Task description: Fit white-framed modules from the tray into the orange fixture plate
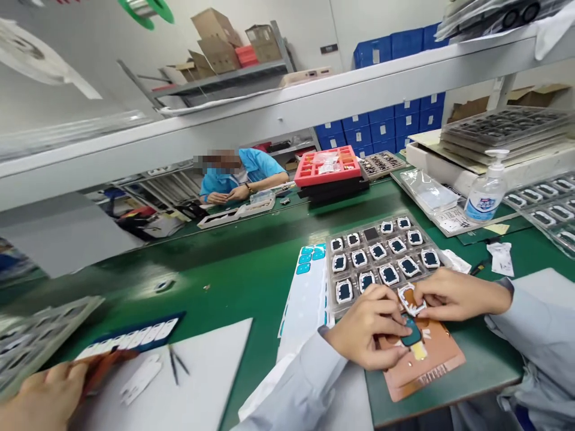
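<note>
Fingers of a neighbouring worker's hand (42,392) entered at the far left edge, gripping an orange-brown strip beside a white sheet (197,383) where tweezers (177,362) lay within easy reach; behind them sat a dark strip of white labels (135,335); further along the green mat (233,269) a backing sheet of blue stickers (308,287) lay just beside the parts tray (335,281), seemingly kept close so that pieces could be taken without stretching; the tray held rows of small white-framed dark parts in its pockets; in front of it the person's left hand (366,332) pressed down on a copper-coloured fixture plate (431,359), its fingers closed over a teal piece there, apparently to steady the work; the right hand (451,294) met it from the other side, thumb and forefinger pinched together on a small white frame (411,299), held tilted just above the plate and touching the left fingertips; farther right stood a pump bottle (487,191) near stacked trays (507,129); across the bench another person in a blue shirt (256,167) sat working.
</note>
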Available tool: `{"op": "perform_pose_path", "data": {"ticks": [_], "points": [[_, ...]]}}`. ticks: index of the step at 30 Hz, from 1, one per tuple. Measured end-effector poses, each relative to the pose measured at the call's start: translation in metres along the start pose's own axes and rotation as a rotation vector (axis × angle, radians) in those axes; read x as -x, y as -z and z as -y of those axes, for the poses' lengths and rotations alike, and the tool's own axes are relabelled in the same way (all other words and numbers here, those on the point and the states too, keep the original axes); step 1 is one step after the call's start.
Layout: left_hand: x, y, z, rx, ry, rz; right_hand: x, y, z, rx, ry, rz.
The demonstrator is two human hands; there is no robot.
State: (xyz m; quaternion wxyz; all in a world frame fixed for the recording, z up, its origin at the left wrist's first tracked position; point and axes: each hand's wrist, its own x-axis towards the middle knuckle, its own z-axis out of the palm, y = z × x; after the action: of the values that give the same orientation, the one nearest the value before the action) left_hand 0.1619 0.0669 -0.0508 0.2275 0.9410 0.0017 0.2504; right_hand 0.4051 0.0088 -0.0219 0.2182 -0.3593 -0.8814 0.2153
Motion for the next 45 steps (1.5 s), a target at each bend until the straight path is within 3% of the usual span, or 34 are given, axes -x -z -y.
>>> {"op": "perform_pose_path", "data": {"ticks": [6, 13, 16, 20, 24, 29, 37, 45], "points": [[-0.001, 0.000, -0.002, 0.018, -0.037, -0.049, 0.002, 0.000, -0.008, -0.004, 0.019, -0.136], [-0.002, -0.004, -0.002, -0.128, -0.121, -0.056, 0.001, -0.003, -0.032, -0.256, 0.067, -0.124], [-0.004, -0.002, -0.004, -0.135, -0.138, -0.083, 0.002, -0.003, -0.030, -0.153, 0.114, -0.169], [-0.006, 0.005, -0.005, -0.142, -0.194, -0.205, 0.004, -0.006, -0.019, 0.091, 0.277, -0.311], [-0.005, 0.013, -0.004, -0.313, -0.136, -0.320, 0.004, -0.015, -0.006, 0.174, 0.330, -0.353], [-0.004, 0.014, -0.007, -0.529, 0.005, -0.265, 0.005, -0.025, 0.002, 0.223, 0.325, -0.315], [-0.005, 0.003, -0.023, -0.585, -0.020, -0.282, 0.006, -0.026, 0.005, 0.228, 0.288, -0.300], [-0.005, 0.002, -0.024, -0.607, 0.017, -0.206, 0.007, -0.023, 0.006, 0.219, 0.275, -0.287]]}}
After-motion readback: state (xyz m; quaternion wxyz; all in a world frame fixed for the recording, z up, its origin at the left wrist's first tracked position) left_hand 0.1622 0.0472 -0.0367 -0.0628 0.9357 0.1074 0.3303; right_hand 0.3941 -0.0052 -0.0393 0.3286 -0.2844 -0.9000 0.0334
